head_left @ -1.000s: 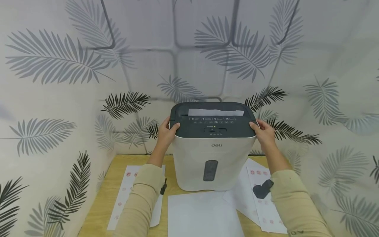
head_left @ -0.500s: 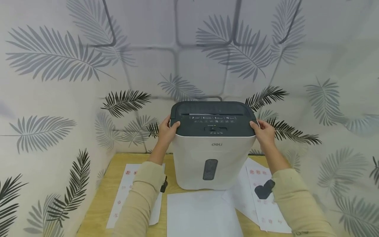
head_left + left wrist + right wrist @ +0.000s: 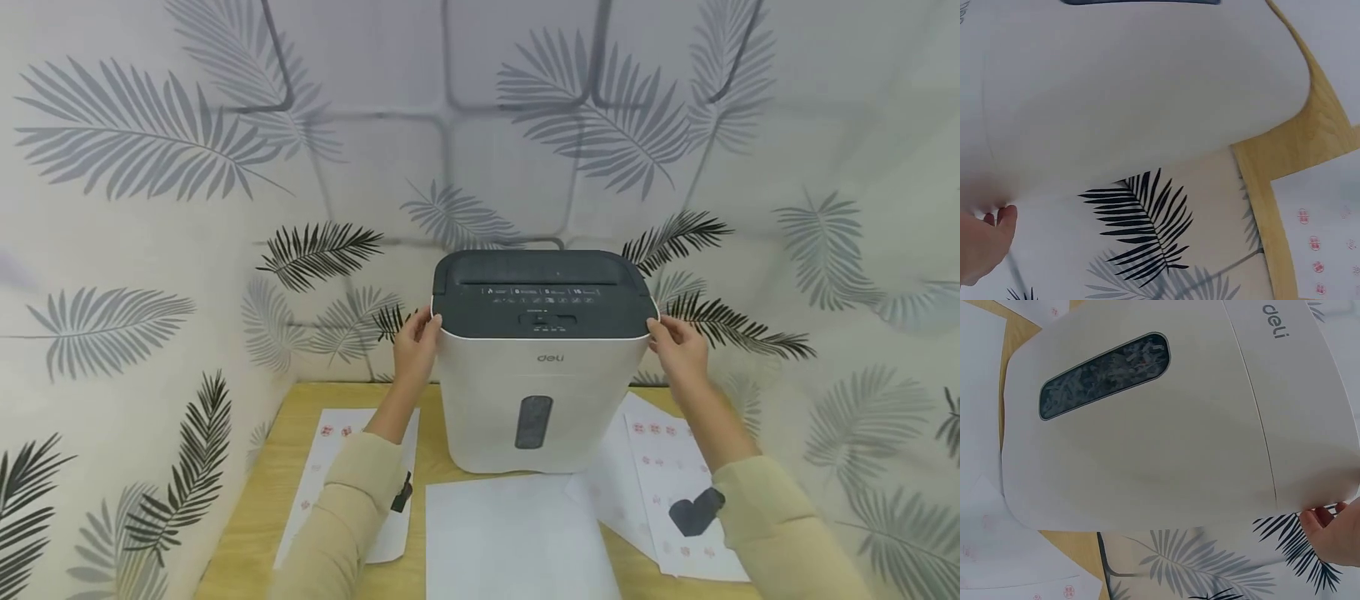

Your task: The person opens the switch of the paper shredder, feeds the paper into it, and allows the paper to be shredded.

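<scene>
A white paper shredder point(image 3: 487, 408) with a dark lid point(image 3: 540, 308) and the word "deli" on its front stands upright on the wooden table. Its feed slot shows no sheet. Shreds are visible through the dark window point(image 3: 1104, 375) in the right wrist view. My left hand point(image 3: 415, 350) touches the upper left corner below the lid, thumb at the front edge and fingers loosely bent. At the opposite corner, my right hand point(image 3: 681, 352) touches the casing in the same way, fingertips point(image 3: 1310, 520) right at its edge. Neither thumb lies over the lid's top.
A blank white sheet point(image 3: 517, 533) lies in front of the shredder. Stamped sheets lie at left point(image 3: 1322, 231) and at right point(image 3: 675, 492), the right ones overlapping. A leaf-patterned wall point(image 3: 360, 183) rises close behind the table point(image 3: 292, 417).
The white sheet standing in the slot has sunk down and vanished inside. Both thumbs have slid off the lid's top to its corners, and the hands and forearms have shifted slightly outward.
</scene>
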The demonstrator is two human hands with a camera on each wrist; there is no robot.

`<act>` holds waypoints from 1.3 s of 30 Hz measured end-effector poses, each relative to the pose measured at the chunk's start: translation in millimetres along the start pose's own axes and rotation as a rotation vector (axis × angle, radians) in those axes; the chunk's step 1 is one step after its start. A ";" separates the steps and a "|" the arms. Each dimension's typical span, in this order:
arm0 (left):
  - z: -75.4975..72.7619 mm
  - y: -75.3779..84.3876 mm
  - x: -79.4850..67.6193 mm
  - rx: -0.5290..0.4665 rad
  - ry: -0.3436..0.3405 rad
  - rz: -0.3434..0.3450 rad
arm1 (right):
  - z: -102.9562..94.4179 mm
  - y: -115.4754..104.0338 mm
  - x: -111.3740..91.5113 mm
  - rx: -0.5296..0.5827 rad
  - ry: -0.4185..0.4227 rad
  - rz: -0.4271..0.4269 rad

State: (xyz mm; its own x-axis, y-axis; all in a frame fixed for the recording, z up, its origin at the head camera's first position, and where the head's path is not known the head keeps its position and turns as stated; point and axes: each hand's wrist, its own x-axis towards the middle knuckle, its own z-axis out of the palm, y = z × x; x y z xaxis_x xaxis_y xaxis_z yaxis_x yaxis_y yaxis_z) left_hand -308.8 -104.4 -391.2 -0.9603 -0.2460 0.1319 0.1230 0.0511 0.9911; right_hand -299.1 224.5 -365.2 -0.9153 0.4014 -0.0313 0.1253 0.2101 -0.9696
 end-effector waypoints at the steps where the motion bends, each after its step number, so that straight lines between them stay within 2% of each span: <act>1: -1.3 -3.4 -2.0 0.002 0.005 0.015 | -0.6 2.9 -2.9 0.031 0.009 -0.010; 6: -5.0 -22.3 -13.1 0.012 0.034 0.057 | -4.8 26.8 -19.6 0.161 -0.017 -0.038; 10: -6.9 -46.6 -24.7 0.059 0.055 0.048 | -7.0 61.2 -30.1 0.165 -0.061 -0.021; 12: -9.2 -62.8 -31.0 0.094 0.047 0.019 | -6.5 80.5 -34.8 0.155 -0.068 0.008; 18: -17.1 -115.4 -57.7 0.192 0.008 -0.112 | -6.9 137.1 -52.3 0.073 -0.106 0.104; 25: -20.0 -166.5 -96.0 0.271 -0.044 -0.159 | -9.5 190.9 -74.4 -0.069 -0.175 0.152; 32: -24.4 -201.2 -132.6 0.377 -0.092 -0.210 | -12.5 234.9 -92.0 -0.074 -0.216 0.254; 34: -23.9 -208.4 -141.5 0.396 -0.104 -0.215 | -13.5 247.2 -96.6 -0.104 -0.242 0.265; 39: -17.3 -227.0 -162.8 0.477 -0.096 -0.250 | -16.2 276.5 -106.4 -0.270 -0.290 0.266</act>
State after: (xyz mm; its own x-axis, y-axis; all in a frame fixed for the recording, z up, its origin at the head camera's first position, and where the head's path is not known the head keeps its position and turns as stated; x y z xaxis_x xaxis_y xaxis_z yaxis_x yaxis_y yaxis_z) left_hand -176.0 -92.7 -637.3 -0.9669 -0.2187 -0.1313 -0.2180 0.4415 0.8704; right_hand -160.9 254.3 -626.1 -0.9022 0.2152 -0.3738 0.4297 0.3729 -0.8224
